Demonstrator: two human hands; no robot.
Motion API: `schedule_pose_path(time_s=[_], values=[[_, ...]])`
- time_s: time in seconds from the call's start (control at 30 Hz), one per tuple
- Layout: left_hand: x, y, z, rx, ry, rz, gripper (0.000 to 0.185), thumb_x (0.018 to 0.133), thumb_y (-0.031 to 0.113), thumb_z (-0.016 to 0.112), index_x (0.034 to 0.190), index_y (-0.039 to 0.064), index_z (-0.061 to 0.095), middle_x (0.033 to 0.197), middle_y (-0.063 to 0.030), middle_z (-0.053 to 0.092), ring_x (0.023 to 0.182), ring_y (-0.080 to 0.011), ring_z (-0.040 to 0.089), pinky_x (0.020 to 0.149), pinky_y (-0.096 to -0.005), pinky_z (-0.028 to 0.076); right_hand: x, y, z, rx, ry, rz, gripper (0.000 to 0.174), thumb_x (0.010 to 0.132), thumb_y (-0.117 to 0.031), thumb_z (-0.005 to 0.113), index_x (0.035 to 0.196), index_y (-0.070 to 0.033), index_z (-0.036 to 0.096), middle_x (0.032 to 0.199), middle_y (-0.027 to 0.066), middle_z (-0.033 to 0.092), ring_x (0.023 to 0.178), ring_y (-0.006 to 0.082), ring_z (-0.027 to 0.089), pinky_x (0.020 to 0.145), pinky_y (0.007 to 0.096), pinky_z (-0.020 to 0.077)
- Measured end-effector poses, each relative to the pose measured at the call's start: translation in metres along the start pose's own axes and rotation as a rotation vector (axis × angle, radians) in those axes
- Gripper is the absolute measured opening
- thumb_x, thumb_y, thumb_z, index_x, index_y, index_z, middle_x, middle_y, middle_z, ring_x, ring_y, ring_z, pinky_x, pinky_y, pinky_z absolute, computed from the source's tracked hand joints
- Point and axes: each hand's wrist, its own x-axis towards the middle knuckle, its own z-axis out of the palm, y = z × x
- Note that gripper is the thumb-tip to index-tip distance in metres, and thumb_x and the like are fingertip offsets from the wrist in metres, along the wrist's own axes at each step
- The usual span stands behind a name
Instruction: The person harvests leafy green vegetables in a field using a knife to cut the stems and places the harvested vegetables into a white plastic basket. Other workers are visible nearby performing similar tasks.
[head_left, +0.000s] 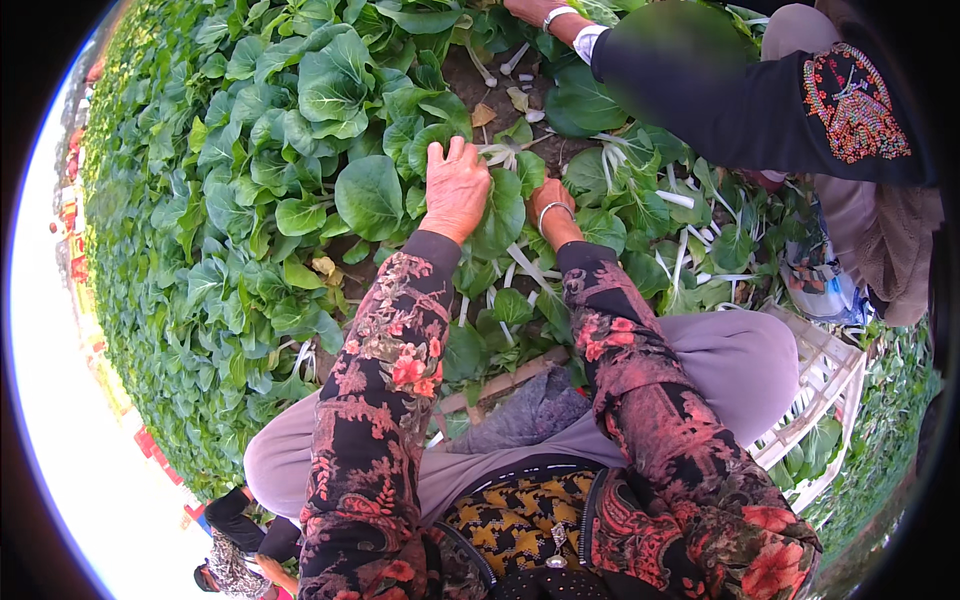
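My left hand (457, 187) is bent over a leafy green plant (504, 214), probably a bok choy, with its fingers closed among the leaves. Pale stalks (501, 155) show just right of those fingers. My right hand (553, 210), with a metal bangle at the wrist, is curled low beside the same plant. Leaves cover its fingertips, so whether it holds a stem or a tool is hidden. Cut greens with white stems (529, 266) lie on the soil below and between my hands.
Dense standing greens (225, 225) fill the left side. At upper right a co-worker's sleeve (690, 112) reaches in, the hand (534, 10) among leaves. Loose cut greens (675, 202) lie between us. A white plastic crate (847, 397) holding greens stands by my right knee. Another person (240, 547) is at lower left.
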Motion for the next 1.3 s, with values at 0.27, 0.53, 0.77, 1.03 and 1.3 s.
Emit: schedule_pose_path(time_s=[0.27,0.53,0.77,1.03,1.3], values=[[-0.01,-0.003,0.003,0.006,0.011,0.033,0.018,0.069,0.014,0.061,0.084,0.009,0.07,0.081,-0.0029,0.056,0.091,-0.0211,0.05,0.078,-0.0378,0.035,-0.009,0.02,0.007,-0.101,0.003,-0.125,0.03,0.091,-0.029,0.046,0.105,-0.003,0.053,0.091,0.027,0.064,0.09,0.0426,0.063,0.08,0.0499,0.0495],[-0.033,-0.012,0.006,0.024,-0.078,0.012,0.019,0.071,0.016,0.061,0.087,0.01,0.07,0.083,-0.0021,0.057,0.091,-0.0205,0.05,0.078,-0.0379,0.035,-0.031,0.054,0.019,-0.19,0.019,-0.303,0.027,0.091,-0.03,0.047,0.101,-0.005,0.053,0.081,0.0259,0.064,0.079,0.0434,0.063,0.071,0.0522,0.05],[-0.055,-0.003,0.008,-0.017,-0.075,-0.062,0.042,0.072,0.02,0.063,0.112,0.007,0.06,0.093,-0.0045,0.054,0.093,-0.0212,0.048,0.077,-0.0388,0.036,-0.029,0.034,0.007,-0.048,0.114,-0.259,0.028,0.092,-0.032,0.046,0.099,-0.005,0.05,0.081,0.0275,0.064,0.079,0.0457,0.062,0.07,0.0533,0.0492],[-0.057,-0.005,0.021,0.161,-0.127,-0.094,0.031,0.074,0.01,0.057,0.104,0.006,0.055,0.128,-0.0195,0.044,0.104,-0.0259,0.047,0.08,-0.0409,0.037,-0.015,0.004,0.004,-0.202,-0.05,-0.344,0.027,0.091,-0.028,0.047,0.102,-0.004,0.052,0.084,0.0261,0.065,0.082,0.0431,0.064,0.072,0.0511,0.0506],[-0.068,-0.005,0.043,0.146,-0.285,-0.159,0.028,0.071,0.01,0.061,0.097,0.011,0.052,0.092,-0.0091,0.054,0.096,-0.0249,0.048,0.07,-0.0387,0.04,-0.008,-0.015,0.02,-0.29,0.007,-0.368,0.019,0.091,-0.017,0.041,0.099,-0.004,0.052,0.085,0.0231,0.066,0.081,0.0377,0.066,0.07,0.0473,0.0525]])
